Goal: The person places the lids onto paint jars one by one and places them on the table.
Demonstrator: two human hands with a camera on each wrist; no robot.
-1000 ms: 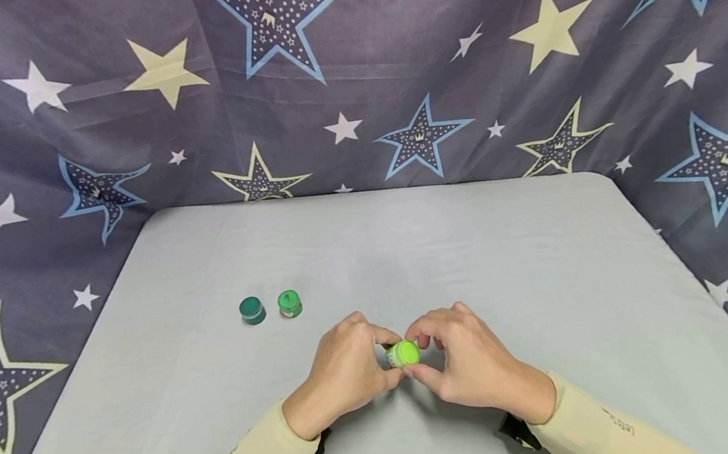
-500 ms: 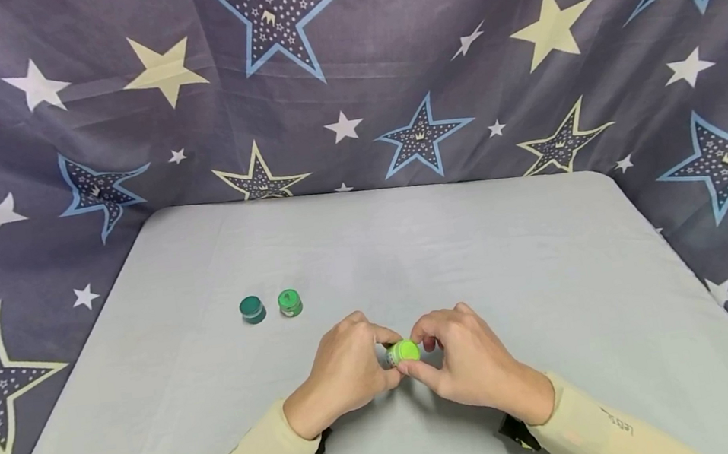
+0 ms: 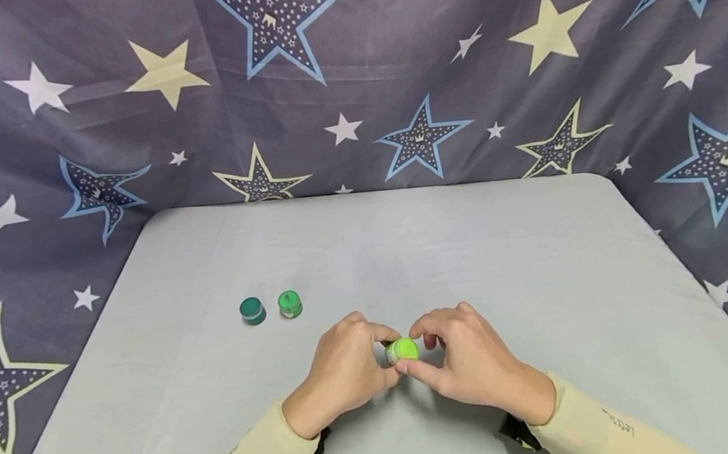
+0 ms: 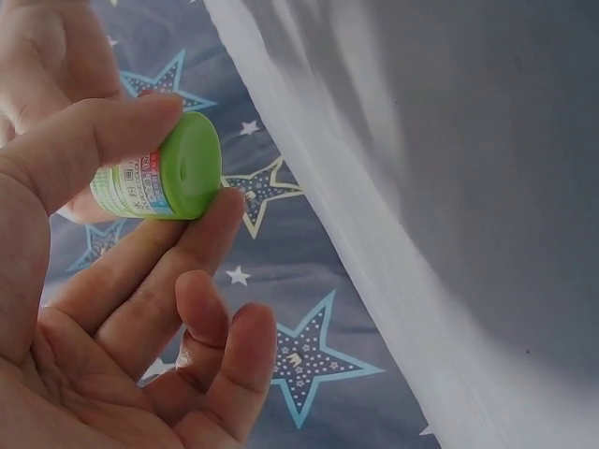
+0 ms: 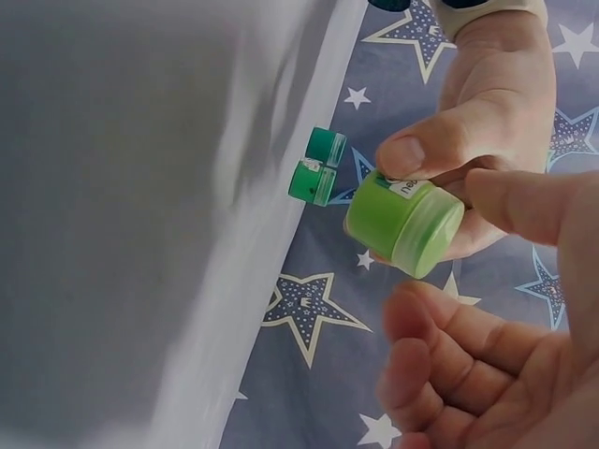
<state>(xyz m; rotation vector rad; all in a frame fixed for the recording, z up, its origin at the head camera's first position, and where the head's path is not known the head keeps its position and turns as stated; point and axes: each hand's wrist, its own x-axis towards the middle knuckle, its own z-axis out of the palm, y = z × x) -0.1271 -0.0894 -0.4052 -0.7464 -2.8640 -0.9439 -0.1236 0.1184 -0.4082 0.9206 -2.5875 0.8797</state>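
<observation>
A small lime-green paint jar [image 3: 402,350] is held tilted between both hands near the front of the table, its lid facing right. My left hand [image 3: 348,365] grips its body between thumb and fingers; the left wrist view shows the jar's green base [image 4: 193,166] and a printed label. In the right wrist view a paler, translucent lid [image 5: 432,236] is on the jar. My right hand [image 3: 469,357] has its thumb and index fingertips at opposite sides of the lid's rim, curled around it. The other right fingers are bent beneath.
Two more paint jars, one dark teal [image 3: 252,311] and one mid green [image 3: 290,304], stand side by side on the grey-covered table [image 3: 512,253], left of the hands and farther back. A star-patterned curtain [image 3: 346,91] hangs behind the table and at its sides.
My right thumb has shifted slightly left along the lid's lower edge, while the right index finger has moved slightly at the upper edge. The left hand and the jar stay nearly in place.
</observation>
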